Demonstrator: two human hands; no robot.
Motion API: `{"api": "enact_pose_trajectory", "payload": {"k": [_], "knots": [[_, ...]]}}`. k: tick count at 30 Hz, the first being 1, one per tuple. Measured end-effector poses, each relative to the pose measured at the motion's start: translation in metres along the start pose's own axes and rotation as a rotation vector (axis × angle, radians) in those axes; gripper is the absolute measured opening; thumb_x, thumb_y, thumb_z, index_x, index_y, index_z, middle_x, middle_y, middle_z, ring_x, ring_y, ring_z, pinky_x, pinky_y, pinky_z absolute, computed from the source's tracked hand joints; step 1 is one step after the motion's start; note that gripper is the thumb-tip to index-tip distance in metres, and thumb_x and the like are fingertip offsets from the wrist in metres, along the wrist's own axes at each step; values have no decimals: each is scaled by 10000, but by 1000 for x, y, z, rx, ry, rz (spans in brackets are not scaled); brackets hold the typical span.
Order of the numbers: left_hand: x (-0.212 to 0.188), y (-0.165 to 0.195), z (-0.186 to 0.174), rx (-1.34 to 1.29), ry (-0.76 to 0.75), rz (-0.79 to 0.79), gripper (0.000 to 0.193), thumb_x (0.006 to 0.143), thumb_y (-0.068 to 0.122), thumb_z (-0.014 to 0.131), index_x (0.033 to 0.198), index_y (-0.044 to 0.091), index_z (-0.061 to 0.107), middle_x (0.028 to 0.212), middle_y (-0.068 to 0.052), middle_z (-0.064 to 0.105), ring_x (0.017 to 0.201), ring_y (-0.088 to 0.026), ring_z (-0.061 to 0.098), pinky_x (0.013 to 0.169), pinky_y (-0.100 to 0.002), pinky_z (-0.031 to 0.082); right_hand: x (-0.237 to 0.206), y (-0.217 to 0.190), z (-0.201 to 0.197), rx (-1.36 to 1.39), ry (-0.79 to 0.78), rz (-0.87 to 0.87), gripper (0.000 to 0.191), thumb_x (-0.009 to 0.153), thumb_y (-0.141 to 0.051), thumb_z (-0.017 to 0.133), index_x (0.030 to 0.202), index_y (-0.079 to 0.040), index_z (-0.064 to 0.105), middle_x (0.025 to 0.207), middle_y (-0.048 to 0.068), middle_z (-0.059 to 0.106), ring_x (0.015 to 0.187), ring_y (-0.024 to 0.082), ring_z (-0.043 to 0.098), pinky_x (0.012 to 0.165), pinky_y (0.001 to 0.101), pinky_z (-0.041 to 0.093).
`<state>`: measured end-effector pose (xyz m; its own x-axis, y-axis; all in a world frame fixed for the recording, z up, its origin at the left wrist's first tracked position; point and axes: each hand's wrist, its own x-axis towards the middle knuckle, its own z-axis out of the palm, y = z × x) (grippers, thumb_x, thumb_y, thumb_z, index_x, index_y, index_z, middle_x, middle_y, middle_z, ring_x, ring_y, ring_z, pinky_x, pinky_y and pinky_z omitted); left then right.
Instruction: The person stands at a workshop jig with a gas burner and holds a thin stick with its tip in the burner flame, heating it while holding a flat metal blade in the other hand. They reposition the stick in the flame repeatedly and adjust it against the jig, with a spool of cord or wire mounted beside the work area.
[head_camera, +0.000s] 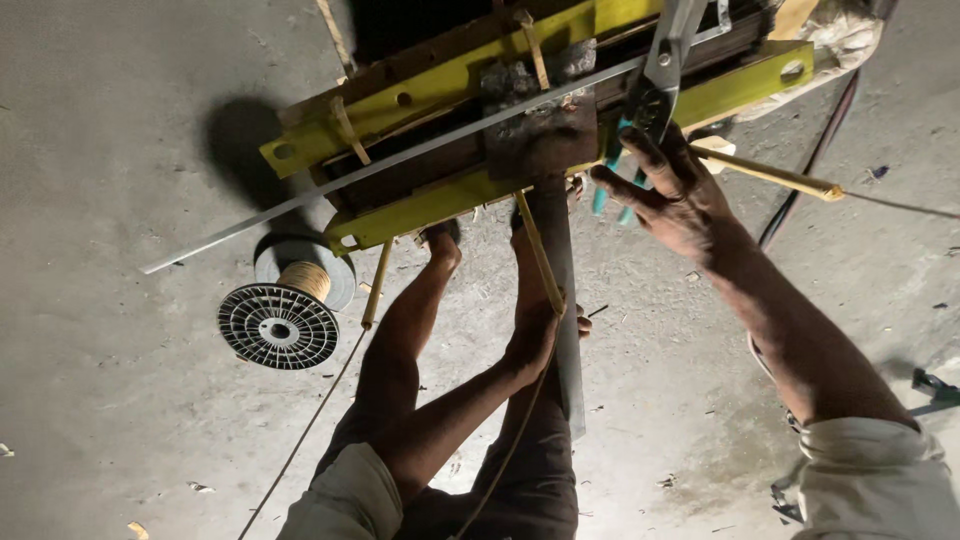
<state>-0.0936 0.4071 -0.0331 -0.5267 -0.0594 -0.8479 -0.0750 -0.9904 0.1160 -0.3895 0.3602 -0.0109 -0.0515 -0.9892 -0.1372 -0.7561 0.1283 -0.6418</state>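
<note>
Right hand (672, 195) was wrapped around the teal handles of a pair of metal snips (652, 88), fingers half curled, blades up on the long grey metal strip (400, 157) lying across the yellow-green frame (440, 85). Left hand (532, 335) was closed on a thin tan rod (538, 250) running up to the frame, right beside a grey bar (566, 300) standing under it. Legs poked out under the frame too. Off to the left on the concrete floor (110, 150) sat a spool of yellowish wire (285, 305), well apart from both hands.
</note>
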Motion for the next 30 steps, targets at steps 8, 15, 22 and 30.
{"api": "enact_pose_trajectory", "payload": {"k": [8, 15, 22, 30], "knots": [[0, 9, 11, -22, 84, -88, 300, 1050, 280, 544, 1187, 14, 559, 1021, -150, 657, 870, -271, 715, 830, -448, 618, -6, -35, 7, -277, 66, 53, 993, 838, 238, 575, 1631, -349, 456, 1756, 139, 129, 1624, 416, 267, 1202, 454, 437], [0, 5, 8, -112, -8, -32, 323, 1041, 314, 567, 1181, 24, 535, 1026, -144, 646, 874, -282, 710, 826, -456, 617, 33, -52, 35, -47, 567, 48, 378, 925, -25, 690, 1300, -70, 699, 1464, 212, 587, 1427, 351, 527, 1240, 541, 422], [-4, 17, 14, -47, -7, -26, 421, 1054, 386, 586, 1182, -13, 546, 1030, -147, 642, 887, -269, 712, 846, -447, 619, 60, -15, 29, 178, 768, -3, 204, 938, 38, 586, 1068, -6, 738, 1058, 150, 760, 1009, 246, 702, 892, 387, 584], [-2, 11, 5, -112, -55, -52, 445, 1059, 402, 589, 1171, -29, 581, 1007, -161, 665, 901, -280, 728, 841, -441, 626, -25, -72, 54, 34, 712, 200, 323, 1004, -2, 599, 1323, 36, 627, 1405, 265, 625, 1363, 437, 578, 1180, 525, 466]]}}
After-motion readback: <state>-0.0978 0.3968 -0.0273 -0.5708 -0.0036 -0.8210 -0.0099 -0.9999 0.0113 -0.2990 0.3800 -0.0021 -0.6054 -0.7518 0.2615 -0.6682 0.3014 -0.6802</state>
